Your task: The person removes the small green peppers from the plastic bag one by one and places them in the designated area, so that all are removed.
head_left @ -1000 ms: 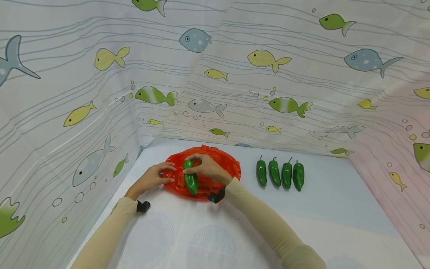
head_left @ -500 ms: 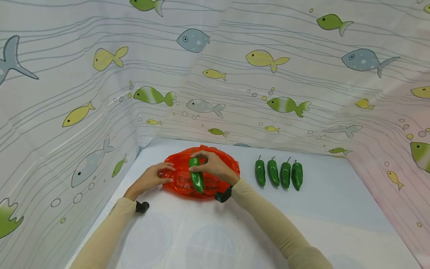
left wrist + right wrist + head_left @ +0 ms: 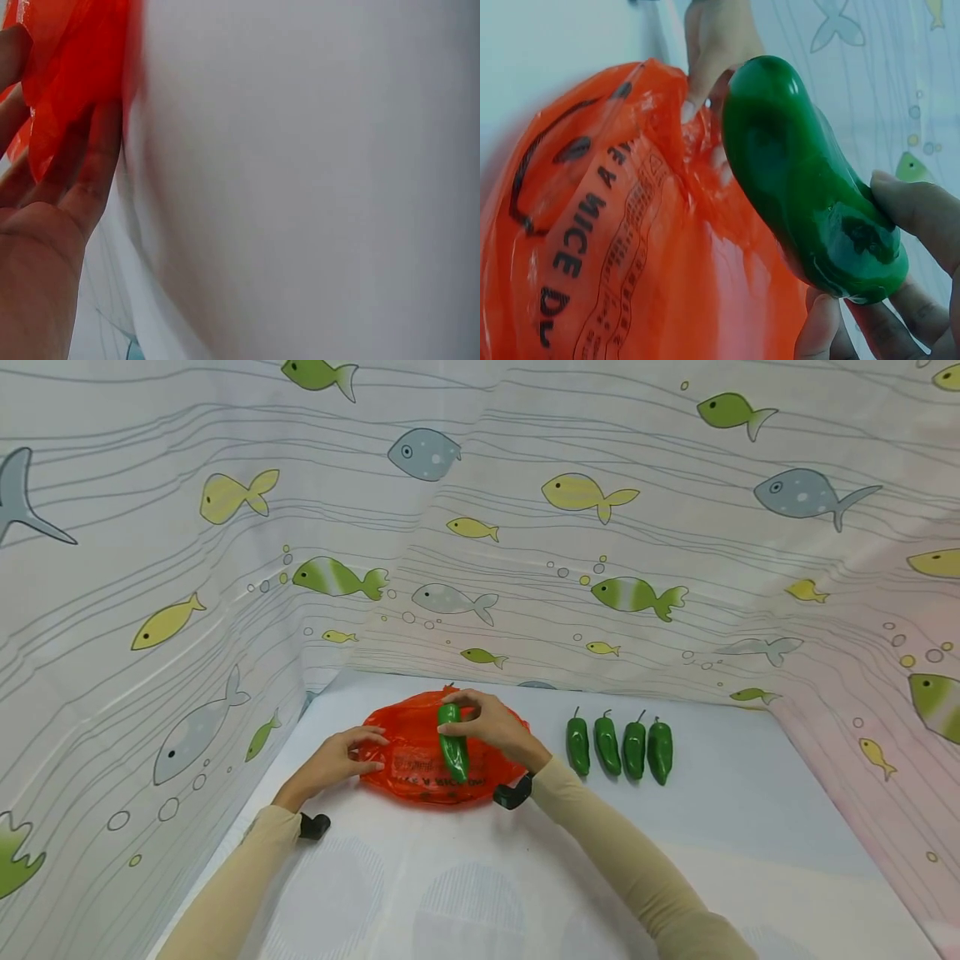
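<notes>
My right hand (image 3: 487, 724) pinches a glossy green chili pepper (image 3: 453, 752) near its upper end, thumb on one side and fingertips on the other. The pepper points down and overlaps a red plastic bag (image 3: 408, 752) in the head view. Up close in the right wrist view, the pepper (image 3: 795, 165) hangs beside the bag's dark lettering. At the bag's left edge is my left hand (image 3: 337, 764). In the left wrist view red film (image 3: 79, 64) lies between its thumb and bent fingers (image 3: 94, 176), partly covering the fingers.
Several green peppers (image 3: 618, 747) lie in a tidy row right of the bag, stems toward the back. The white table (image 3: 480, 868) meets a fish-patterned cloth wall (image 3: 525, 610) at the back and sides. Both wrists carry a small black camera (image 3: 513, 792).
My right hand has moved a little to the right with the pepper, from over the bag's middle toward its right part. The left hand has stayed at the bag's left edge.
</notes>
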Available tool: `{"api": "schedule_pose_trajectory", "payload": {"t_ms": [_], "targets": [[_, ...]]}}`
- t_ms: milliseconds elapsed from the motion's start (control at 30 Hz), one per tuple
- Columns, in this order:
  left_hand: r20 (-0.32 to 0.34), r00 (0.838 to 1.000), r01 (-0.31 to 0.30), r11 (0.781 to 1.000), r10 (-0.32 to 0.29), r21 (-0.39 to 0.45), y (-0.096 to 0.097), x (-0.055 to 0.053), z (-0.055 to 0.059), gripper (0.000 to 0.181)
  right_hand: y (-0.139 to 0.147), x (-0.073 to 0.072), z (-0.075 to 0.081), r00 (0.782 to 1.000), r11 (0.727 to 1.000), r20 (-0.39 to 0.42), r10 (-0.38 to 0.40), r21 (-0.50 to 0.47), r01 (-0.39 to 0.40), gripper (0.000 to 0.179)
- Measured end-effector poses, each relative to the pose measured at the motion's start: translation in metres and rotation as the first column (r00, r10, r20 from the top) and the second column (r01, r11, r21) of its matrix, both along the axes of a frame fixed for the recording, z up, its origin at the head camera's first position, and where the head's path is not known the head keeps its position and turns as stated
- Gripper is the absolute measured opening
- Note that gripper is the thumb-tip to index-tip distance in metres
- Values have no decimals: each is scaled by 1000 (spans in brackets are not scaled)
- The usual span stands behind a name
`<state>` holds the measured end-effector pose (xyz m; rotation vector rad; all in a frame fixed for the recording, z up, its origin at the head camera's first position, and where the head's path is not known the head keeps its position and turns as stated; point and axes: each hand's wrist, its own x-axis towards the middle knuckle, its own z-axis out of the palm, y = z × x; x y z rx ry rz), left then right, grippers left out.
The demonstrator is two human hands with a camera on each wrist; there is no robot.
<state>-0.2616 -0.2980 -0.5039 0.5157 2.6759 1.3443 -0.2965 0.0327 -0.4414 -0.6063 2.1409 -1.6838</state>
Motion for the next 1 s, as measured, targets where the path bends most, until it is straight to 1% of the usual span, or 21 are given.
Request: {"api": "schedule_pose_trajectory", "payload": {"t_ms": [133, 333, 500, 733, 1000], "targets": [[-6, 1000, 5, 1000, -4, 5, 0, -1, 0, 40, 7, -1, 0, 1000, 1000, -2, -19, 17, 19, 53], [-8, 1000, 6, 1000, -6, 1, 0, 0, 0, 41, 18, -1, 0, 999, 999, -24, -24, 47, 25, 59], [3, 1000, 1, 1000, -1, -1, 0, 0, -1, 41, 28, -3, -3, 999, 998, -13, -35, 51, 36, 58], [9, 1000, -7, 1000, 7, 13, 1, 1, 2, 42, 40, -3, 2, 998, 995, -33, -49, 85, 52, 65], [-4, 1000, 7, 1000, -7, 5, 1, 0, 0, 41, 55, -2, 2, 996, 993, -53, -77, 85, 81, 64]]}}
